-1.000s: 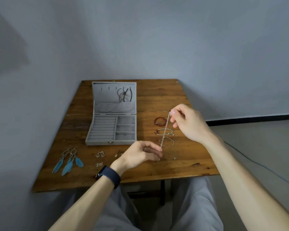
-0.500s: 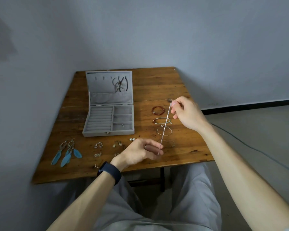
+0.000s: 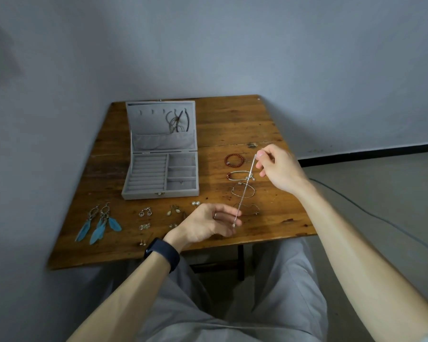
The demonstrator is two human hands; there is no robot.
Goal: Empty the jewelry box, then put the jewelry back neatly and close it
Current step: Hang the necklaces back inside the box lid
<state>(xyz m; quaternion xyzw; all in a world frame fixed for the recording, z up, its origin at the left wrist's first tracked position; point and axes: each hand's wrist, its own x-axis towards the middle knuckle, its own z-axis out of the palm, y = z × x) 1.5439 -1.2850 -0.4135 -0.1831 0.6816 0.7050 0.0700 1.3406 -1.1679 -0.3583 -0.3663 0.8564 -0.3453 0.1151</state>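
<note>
The right hand [image 3: 279, 169], raised above the worktop, pinches the upper end of a thin silver chain [image 3: 244, 192] between thumb and fingertip. The left hand [image 3: 208, 223], lower and nearer the body with a dark band at its wrist, pinches the chain's lower end, so the chain runs taut on a slant between the two hands. It hangs in the air over a row of bracelets, the farthest a red beaded bracelet [image 3: 234, 160], lying on the brown wooden worktop [image 3: 232, 119]. The chain looks very light, limp and fine, likely to slip, kink or knot if let slack; holding both ends, as here, seems safest. To the left stands the open grey velvet jewelry box [image 3: 158, 195], its trays almost bare, with dark cords [image 3: 177, 120] hung from hooks inside the lid. Nearer the front edge lie small earrings and a pair of blue feather earrings [image 3: 99, 223].
</note>
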